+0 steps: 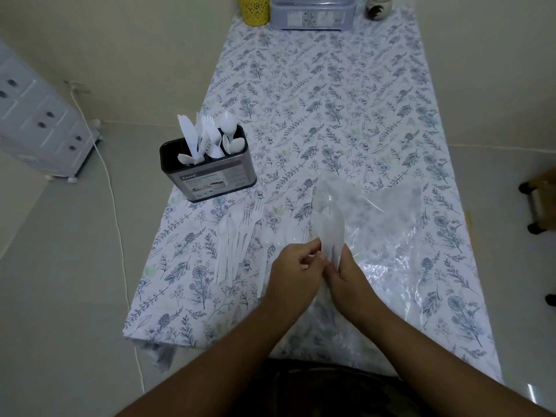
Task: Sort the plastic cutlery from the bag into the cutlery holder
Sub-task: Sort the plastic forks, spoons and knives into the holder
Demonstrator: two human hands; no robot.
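Both our hands, left (296, 264) and right (346, 269), pinch a cutlery bundle (331, 233) upright to separate pieces. Forks (237, 239) wait beside the holder (210, 179), presorted.

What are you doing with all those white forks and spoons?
A person is sorting plastic cutlery. Both hands, the left hand and the right hand, hold a small bunch of white pieces over the clear plastic bag. The dark cutlery holder already has knives, forks and spoons standing in it. More loose forks and spoons lie on the flowered tablecloth, waiting.
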